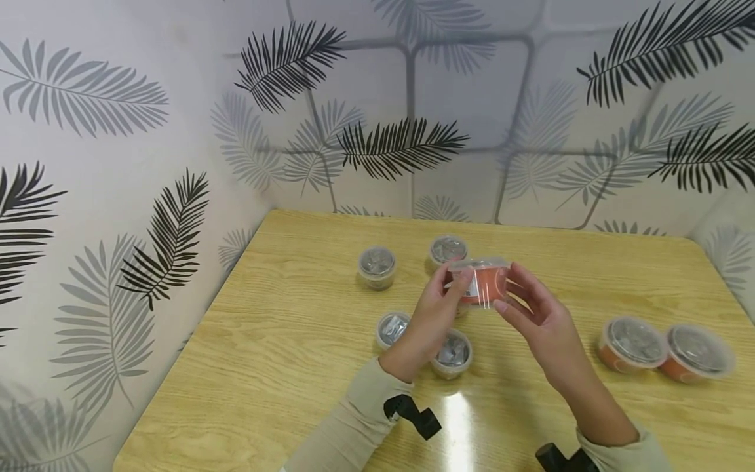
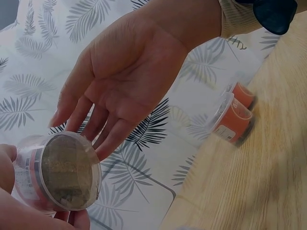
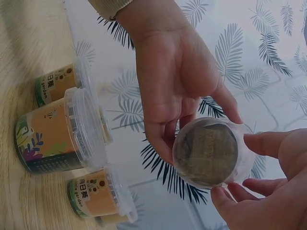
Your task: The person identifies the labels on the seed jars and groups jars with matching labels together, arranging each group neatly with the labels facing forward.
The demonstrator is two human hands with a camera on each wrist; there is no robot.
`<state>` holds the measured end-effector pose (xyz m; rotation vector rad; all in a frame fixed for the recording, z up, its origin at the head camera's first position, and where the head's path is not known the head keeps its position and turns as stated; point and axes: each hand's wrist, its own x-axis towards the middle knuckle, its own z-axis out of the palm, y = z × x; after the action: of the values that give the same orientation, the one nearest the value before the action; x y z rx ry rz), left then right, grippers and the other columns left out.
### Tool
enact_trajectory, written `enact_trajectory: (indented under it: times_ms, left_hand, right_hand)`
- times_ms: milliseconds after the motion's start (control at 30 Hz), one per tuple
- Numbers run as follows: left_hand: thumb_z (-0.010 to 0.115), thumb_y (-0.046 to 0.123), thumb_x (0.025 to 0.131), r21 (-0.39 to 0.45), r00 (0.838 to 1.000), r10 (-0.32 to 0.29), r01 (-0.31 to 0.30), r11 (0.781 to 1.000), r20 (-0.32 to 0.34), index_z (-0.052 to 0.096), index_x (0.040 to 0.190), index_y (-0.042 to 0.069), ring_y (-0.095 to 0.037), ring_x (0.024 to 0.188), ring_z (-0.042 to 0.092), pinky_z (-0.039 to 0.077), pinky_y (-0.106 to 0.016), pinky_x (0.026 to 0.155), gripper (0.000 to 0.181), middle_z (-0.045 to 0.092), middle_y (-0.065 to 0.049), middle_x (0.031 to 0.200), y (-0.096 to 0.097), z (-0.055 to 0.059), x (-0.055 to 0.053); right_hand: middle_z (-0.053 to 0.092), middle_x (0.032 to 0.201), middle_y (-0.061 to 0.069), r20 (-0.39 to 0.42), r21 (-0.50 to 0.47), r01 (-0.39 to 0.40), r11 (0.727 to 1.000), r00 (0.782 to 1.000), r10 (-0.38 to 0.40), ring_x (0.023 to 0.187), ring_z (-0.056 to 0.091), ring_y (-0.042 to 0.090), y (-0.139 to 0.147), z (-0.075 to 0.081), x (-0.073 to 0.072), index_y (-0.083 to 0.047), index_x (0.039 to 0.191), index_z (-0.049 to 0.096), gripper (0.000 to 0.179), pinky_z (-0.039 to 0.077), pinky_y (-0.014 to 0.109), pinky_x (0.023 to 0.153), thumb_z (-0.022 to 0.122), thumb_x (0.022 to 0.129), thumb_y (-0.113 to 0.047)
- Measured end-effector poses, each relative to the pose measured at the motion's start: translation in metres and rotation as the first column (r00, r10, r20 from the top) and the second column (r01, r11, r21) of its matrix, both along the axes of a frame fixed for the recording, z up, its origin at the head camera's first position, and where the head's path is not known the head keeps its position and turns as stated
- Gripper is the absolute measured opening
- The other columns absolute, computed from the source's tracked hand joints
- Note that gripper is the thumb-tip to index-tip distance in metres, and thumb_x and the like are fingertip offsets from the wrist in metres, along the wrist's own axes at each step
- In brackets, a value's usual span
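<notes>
In the head view, my left hand (image 1: pixel 433 314) grips a small clear-lidded plastic tub (image 1: pixel 488 283) with an orange label, raised above the table and tipped sideways. Thumb and fingers of that hand wrap the tub, as the right wrist view shows for the left hand (image 3: pixel 168 81). My right hand (image 1: pixel 545 328) is at the tub's other end, its fingers spread and fairly straight, fingertips at the rim. Through the round end of the tub (image 2: pixel 72 170), a brownish packed filling shows. The left wrist view has the right hand's (image 2: pixel 129 72) palm in sight.
Several similar tubs stand around the hands: one at the back left (image 1: pixel 377 267), one behind the held tub (image 1: pixel 447 250), and two nearer tubs (image 1: pixel 392 328) (image 1: pixel 453 354) by the left forearm. Two orange-labelled tubs (image 1: pixel 631 344) (image 1: pixel 698 354) stand at the right. A leaf-patterned wall (image 1: pixel 460 98) borders the wooden table (image 1: pixel 283 288).
</notes>
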<state>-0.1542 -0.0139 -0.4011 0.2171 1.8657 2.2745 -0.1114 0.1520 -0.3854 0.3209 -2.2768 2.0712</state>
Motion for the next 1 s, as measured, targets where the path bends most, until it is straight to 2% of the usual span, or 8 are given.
enact_trajectory:
  times_ms: [233, 300, 433, 567, 700, 867, 1000]
  left_hand:
    - [0.056, 0.035, 0.093, 0.128, 1.0, -0.012, 0.01, 0.992, 0.012, 0.036, 0.141, 0.019, -0.016, 0.11, 0.049, 0.042, -0.032, 0.094, 0.054, 0.047, -0.002, 0.124, 0.006, 0.004, 0.003]
    - [0.056, 0.034, 0.093, 0.144, 1.0, -0.017, 0.016, 0.989, 0.002, 0.034, 0.141, 0.017, -0.015, 0.114, 0.047, 0.04, -0.031, 0.096, 0.055, 0.046, -0.001, 0.127, 0.007, 0.004, 0.004]
    - [0.054, 0.031, 0.095, 0.19, 0.997, -0.067, 0.072, 0.979, -0.031, 0.026, 0.144, 0.013, -0.015, 0.123, 0.042, 0.036, -0.031, 0.101, 0.059, 0.042, -0.003, 0.133, 0.011, 0.004, 0.005]
    - [0.054, 0.031, 0.095, 0.183, 0.993, -0.105, 0.112, 0.977, -0.047, 0.024, 0.145, 0.014, -0.013, 0.124, 0.041, 0.034, -0.03, 0.102, 0.06, 0.042, -0.004, 0.134, 0.013, 0.004, 0.007]
    - [0.054, 0.031, 0.095, 0.152, 0.991, -0.124, 0.131, 0.98, -0.053, 0.025, 0.145, 0.015, -0.012, 0.124, 0.041, 0.034, -0.029, 0.102, 0.06, 0.043, -0.002, 0.133, 0.012, 0.004, 0.008]
    - [0.052, 0.033, 0.095, 0.093, 0.993, -0.098, 0.104, 0.99, -0.066, 0.027, 0.145, 0.016, -0.011, 0.12, 0.043, 0.035, -0.03, 0.101, 0.058, 0.043, 0.002, 0.131, 0.011, 0.001, 0.005]
    - [0.05, 0.029, 0.097, 0.115, 0.993, -0.08, 0.09, 0.989, -0.09, 0.036, 0.141, 0.013, -0.013, 0.113, 0.047, 0.038, -0.032, 0.098, 0.048, 0.047, 0.002, 0.123, 0.013, -0.001, 0.003]
  right_hand:
    - [0.035, 0.141, 0.01, -0.019, -0.013, 0.024, 1.0, 1.0, -0.024, 0.123, 0.04, 0.018, 0.002, -0.001, -0.003, -0.01, 0.146, 0.028, 0.065, 0.042, 0.015, 0.089, 0.062, 0.09, -0.011]
    - [0.033, 0.141, 0.009, -0.002, -0.039, 0.002, 0.999, 1.0, -0.002, 0.123, 0.038, 0.017, 0.003, -0.002, -0.003, -0.011, 0.147, 0.025, 0.067, 0.042, 0.015, 0.089, 0.061, 0.091, -0.01]
    - [0.028, 0.143, 0.011, 0.045, -0.075, -0.069, 0.995, 0.996, 0.073, 0.124, 0.036, 0.018, 0.004, -0.002, -0.004, -0.013, 0.149, 0.018, 0.07, 0.043, 0.017, 0.088, 0.059, 0.092, -0.008]
    - [0.027, 0.143, 0.012, 0.07, -0.073, -0.107, 0.992, 0.991, 0.113, 0.123, 0.038, 0.018, 0.003, -0.003, -0.003, -0.017, 0.149, 0.014, 0.074, 0.044, 0.018, 0.089, 0.059, 0.091, -0.008]
    - [0.028, 0.141, 0.014, 0.056, -0.072, -0.109, 0.991, 0.992, 0.113, 0.122, 0.038, 0.017, 0.004, -0.002, -0.001, -0.016, 0.15, 0.012, 0.076, 0.043, 0.017, 0.089, 0.059, 0.091, -0.006]
    - [0.029, 0.141, 0.013, 0.013, -0.1, -0.076, 0.992, 0.997, 0.078, 0.124, 0.036, 0.016, 0.009, -0.004, 0.001, -0.013, 0.149, 0.015, 0.073, 0.041, 0.016, 0.09, 0.058, 0.091, -0.003]
    - [0.03, 0.14, 0.012, 0.014, -0.13, -0.021, 0.991, 1.0, 0.024, 0.124, 0.036, 0.016, 0.012, -0.005, 0.003, -0.012, 0.149, 0.018, 0.07, 0.042, 0.015, 0.089, 0.058, 0.091, -0.004]
